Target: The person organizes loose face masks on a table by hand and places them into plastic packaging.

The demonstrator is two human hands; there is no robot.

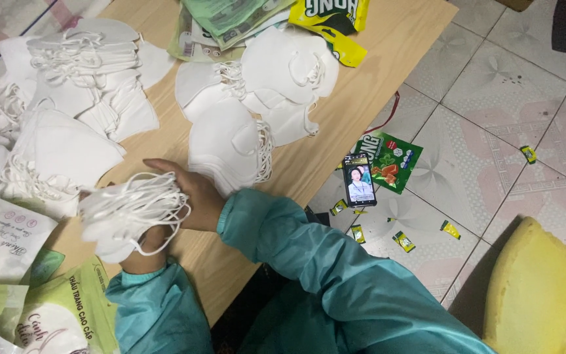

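Observation:
A stack of white face masks with looped ear straps sits in both my hands near the front edge of a low wooden table. My left hand grips the stack from below, mostly hidden behind it. My right hand lies over the top and right side of the stack, fingers closed on it. Both arms wear teal sleeves. More piles of white masks lie just beyond my right hand, and others to the left.
Printed mask packets lie at the lower left, green and yellow packets at the table's far end. On the tiled floor are a lit phone, a green sachet, several small wrappers and a yellow cushion.

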